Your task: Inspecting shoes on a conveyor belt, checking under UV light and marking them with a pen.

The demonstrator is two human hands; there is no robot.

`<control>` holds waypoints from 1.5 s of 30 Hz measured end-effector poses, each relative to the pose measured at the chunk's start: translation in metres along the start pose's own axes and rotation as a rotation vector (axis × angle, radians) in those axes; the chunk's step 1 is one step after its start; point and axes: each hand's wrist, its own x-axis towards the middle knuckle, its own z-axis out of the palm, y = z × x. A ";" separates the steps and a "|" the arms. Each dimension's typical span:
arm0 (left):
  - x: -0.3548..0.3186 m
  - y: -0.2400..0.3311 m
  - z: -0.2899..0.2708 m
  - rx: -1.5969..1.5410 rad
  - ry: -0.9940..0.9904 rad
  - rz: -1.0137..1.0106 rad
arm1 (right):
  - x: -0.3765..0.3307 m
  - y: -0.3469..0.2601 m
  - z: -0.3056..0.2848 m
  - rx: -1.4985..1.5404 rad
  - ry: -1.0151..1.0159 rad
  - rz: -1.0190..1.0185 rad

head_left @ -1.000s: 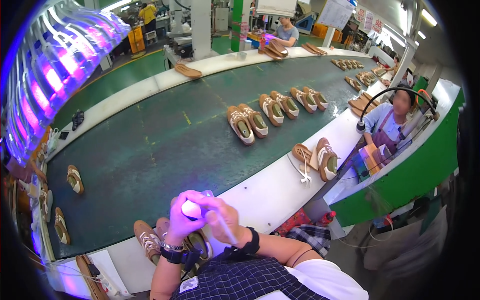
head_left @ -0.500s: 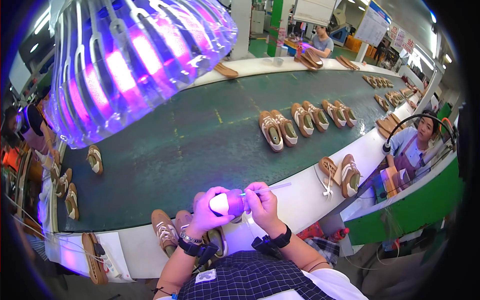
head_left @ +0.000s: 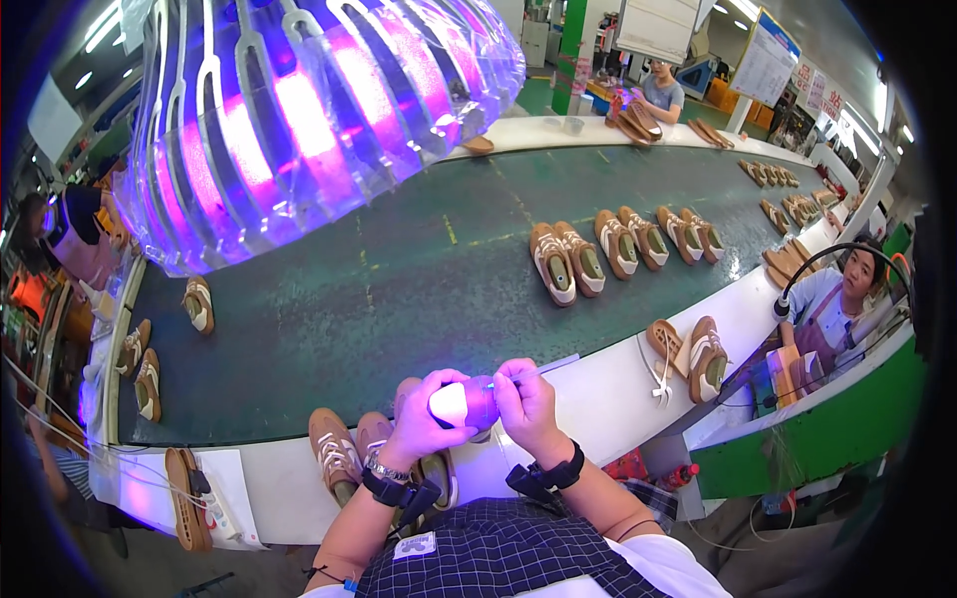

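Note:
My left hand point(head_left: 419, 424) is wrapped round a brown shoe point(head_left: 480, 401) with a white heel patch, tinted violet by the light. Against the shoe's right side, my right hand point(head_left: 528, 409) pinches a thin pale stick point(head_left: 560, 363) that points up to the right; its working tip is hidden by the fingers. Close by my left forearm stand brown sneakers with white laces, one point(head_left: 332, 444) at the left and another point(head_left: 373, 432) beside it. More of a shoe shows behind my left wrist.
A glowing violet lamp point(head_left: 309, 130) in clear plastic hangs at upper left. Paired sneakers point(head_left: 553, 264) stand on the green conveyor point(head_left: 399, 309). Along its white ledge point(head_left: 598, 404) lie a sole point(head_left: 187, 498), a power strip point(head_left: 221, 513) and a shoe point(head_left: 706, 361). Co-workers sit right point(head_left: 832, 304) and far.
The whole view has shifted slightly. My left hand still holds the shoe; my right fingers have turned a little, covering more of the stick, which now slants more steeply upward.

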 end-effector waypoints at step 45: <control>0.003 -0.007 0.002 -0.003 -0.032 0.010 | -0.011 0.013 -0.002 -0.013 0.015 -0.137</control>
